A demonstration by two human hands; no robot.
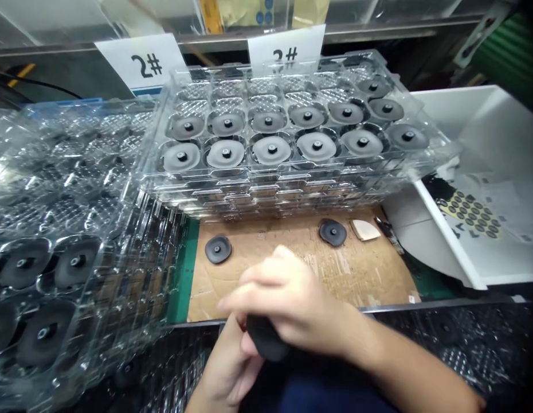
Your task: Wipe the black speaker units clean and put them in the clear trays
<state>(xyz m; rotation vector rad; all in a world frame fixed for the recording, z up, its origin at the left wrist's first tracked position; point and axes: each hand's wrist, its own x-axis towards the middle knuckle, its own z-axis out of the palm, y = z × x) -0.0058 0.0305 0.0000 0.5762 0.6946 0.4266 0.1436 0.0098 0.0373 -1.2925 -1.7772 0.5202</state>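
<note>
Low in the middle of the view, a black disc-shaped part (266,339) is held between my two hands. My left hand (234,364) is closed on its left edge from below, the thumb against it. Bent over the top of the part, my right hand (287,295) has its fingers curled and partly covers it; the fingertips reach towards the left hand. Similar black parts, rounded discs with a small central hub, lie on the cardboard beyond: one on the left (218,249) and one on the right (333,232).
A stack of clear plastic trays (266,172) with grey-black discs stands behind the cardboard sheet (249,229). More clear trays (116,229) are at left. On the right are a white bin (447,235) holding a yellow label sheet (470,212), and a pale wedge-shaped pad (365,229).
</note>
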